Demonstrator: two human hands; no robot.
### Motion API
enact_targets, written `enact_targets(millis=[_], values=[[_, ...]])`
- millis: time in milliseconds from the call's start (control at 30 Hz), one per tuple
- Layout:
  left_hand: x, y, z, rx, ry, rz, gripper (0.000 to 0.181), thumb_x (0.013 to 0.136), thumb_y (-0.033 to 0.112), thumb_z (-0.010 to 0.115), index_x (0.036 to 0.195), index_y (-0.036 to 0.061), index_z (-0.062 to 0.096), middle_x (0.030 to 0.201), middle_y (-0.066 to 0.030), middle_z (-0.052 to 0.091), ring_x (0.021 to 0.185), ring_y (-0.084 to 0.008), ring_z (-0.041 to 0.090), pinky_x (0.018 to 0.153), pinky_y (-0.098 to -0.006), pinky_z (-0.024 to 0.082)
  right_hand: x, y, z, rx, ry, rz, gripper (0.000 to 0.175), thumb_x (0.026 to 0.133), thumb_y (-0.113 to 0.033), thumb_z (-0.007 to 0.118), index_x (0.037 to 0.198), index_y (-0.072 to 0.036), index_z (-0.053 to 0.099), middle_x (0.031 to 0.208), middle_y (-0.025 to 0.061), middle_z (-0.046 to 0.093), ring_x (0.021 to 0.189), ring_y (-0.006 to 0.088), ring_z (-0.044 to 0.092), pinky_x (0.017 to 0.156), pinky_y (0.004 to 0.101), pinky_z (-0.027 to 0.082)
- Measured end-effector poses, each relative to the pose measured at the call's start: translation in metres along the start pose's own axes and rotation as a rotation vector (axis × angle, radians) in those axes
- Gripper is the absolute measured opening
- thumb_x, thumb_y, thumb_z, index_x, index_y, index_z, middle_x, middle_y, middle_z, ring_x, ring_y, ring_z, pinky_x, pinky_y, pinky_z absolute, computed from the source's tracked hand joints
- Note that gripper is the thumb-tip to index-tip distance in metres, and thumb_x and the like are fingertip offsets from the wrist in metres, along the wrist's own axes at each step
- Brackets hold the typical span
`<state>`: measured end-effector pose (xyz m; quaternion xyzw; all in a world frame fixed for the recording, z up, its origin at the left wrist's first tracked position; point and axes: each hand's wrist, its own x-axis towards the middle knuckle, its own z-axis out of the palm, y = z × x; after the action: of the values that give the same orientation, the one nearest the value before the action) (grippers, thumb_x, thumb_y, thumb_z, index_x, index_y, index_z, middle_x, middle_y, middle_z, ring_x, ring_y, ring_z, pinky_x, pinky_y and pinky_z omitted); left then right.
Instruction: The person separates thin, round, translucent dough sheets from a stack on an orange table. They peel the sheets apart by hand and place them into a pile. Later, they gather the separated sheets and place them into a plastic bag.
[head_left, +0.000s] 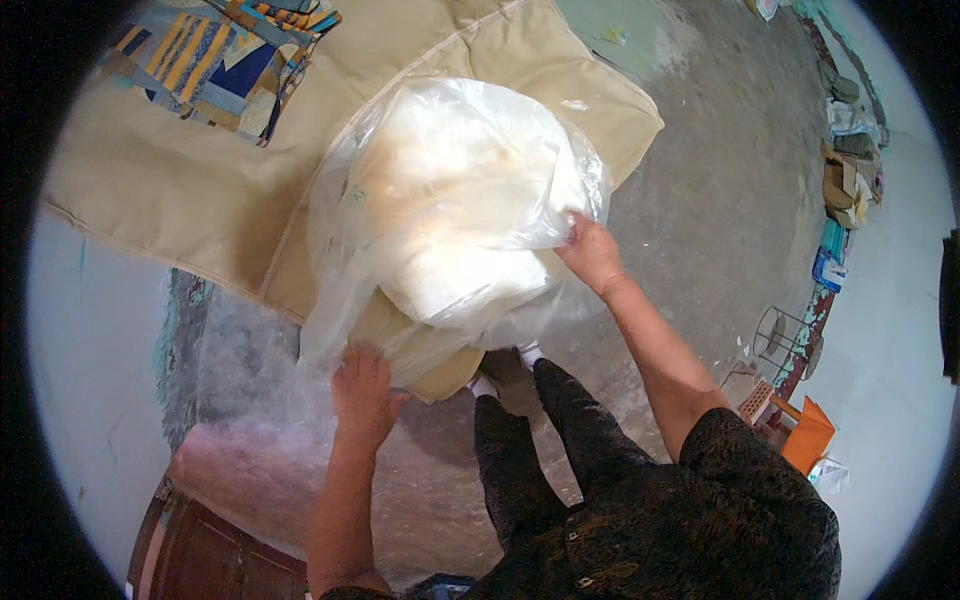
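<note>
A clear plastic bag lies around a bulky white bundle, which looks like folded cloth or bedding, on a beige padded cover or mattress. At the right side of the bundle, my right hand grips the bag's edge between thumb and fingers. Lower left, my left hand is slightly blurred at the bag's loose lower edge; whether its fingers hold the film is hard to see. A folded patchwork-patterned cloth rests on the beige cover at the upper left.
Along the right wall are an open cardboard box, a blue package, a round wire rack, a perforated brick and an orange object. A brown wooden door stands at the lower left. Concrete floor surrounds my feet.
</note>
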<state>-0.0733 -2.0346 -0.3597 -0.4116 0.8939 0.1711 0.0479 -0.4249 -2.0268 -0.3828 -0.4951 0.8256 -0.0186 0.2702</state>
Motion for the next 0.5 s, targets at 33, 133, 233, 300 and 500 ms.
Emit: enact_targets(millis=[33, 133, 233, 300, 500], values=[[-0.004, 0.004, 0.007, -0.004, -0.027, -0.016, 0.024, 0.061, 0.018, 0.068, 0.079, 0.0055, 0.057, 0.08, -0.0108, 0.053, 0.085, -0.0283, 0.051, 0.079, -0.0458, 0.038, -0.006, -0.004, 0.01, 0.116, -0.135, -0.092, 0.047, 0.069, -0.019, 0.061, 0.112, -0.006, 0.049, 0.094, 0.0169, 0.059, 0.086, 0.0297, 0.057, 0.076, 0.0394, 0.043], [-0.013, 0.015, 0.021, -0.041, -0.232, -0.057, 0.019, 0.061, 0.012, 0.065, 0.078, 0.006, 0.058, 0.086, -0.0129, 0.053, 0.094, -0.0296, 0.049, 0.085, -0.0477, 0.034, -0.044, -0.047, 0.01, 0.191, -0.32, -0.431, 0.032, 0.073, -0.013, 0.056, 0.105, -0.01, 0.055, 0.093, 0.0147, 0.059, 0.08, 0.028, 0.059, 0.069, 0.0354, 0.047], [-0.012, 0.023, -0.015, -0.079, -0.341, -0.009, 0.015, 0.063, 0.009, 0.061, 0.078, 0.0068, 0.059, 0.098, -0.0156, 0.053, 0.105, -0.0305, 0.045, 0.092, -0.0488, 0.029, -0.054, -0.055, 0.001, 0.273, -0.099, -0.382, 0.031, 0.073, -0.006, 0.052, 0.103, -0.012, 0.057, 0.09, 0.0122, 0.06, 0.074, 0.0273, 0.059, 0.066, 0.0348, 0.049], [-0.032, 0.028, -0.038, -0.038, -0.015, 0.043, 0.013, 0.065, 0.012, 0.06, 0.078, 0.0087, 0.06, 0.108, -0.0167, 0.052, 0.112, -0.0305, 0.042, 0.096, -0.0509, 0.025, -0.054, -0.057, -0.002, 0.394, 0.02, -0.334, 0.032, 0.074, -0.004, 0.051, 0.106, -0.011, 0.055, 0.087, 0.0119, 0.06, 0.073, 0.025, 0.06, 0.066, 0.0343, 0.049], [-0.15, 0.022, -0.002, -0.14, -0.447, -0.119, 0.015, 0.069, 0.017, 0.063, 0.075, 0.0038, 0.059, 0.107, -0.0172, 0.052, 0.109, -0.0325, 0.043, 0.092, -0.0493, 0.029, -0.088, -0.088, 0.072, 0.015, -0.542, -0.739, 0.032, 0.073, -0.003, 0.051, 0.105, -0.008, 0.055, 0.089, 0.013, 0.059, 0.081, 0.0279, 0.058, 0.07, 0.0359, 0.047]])
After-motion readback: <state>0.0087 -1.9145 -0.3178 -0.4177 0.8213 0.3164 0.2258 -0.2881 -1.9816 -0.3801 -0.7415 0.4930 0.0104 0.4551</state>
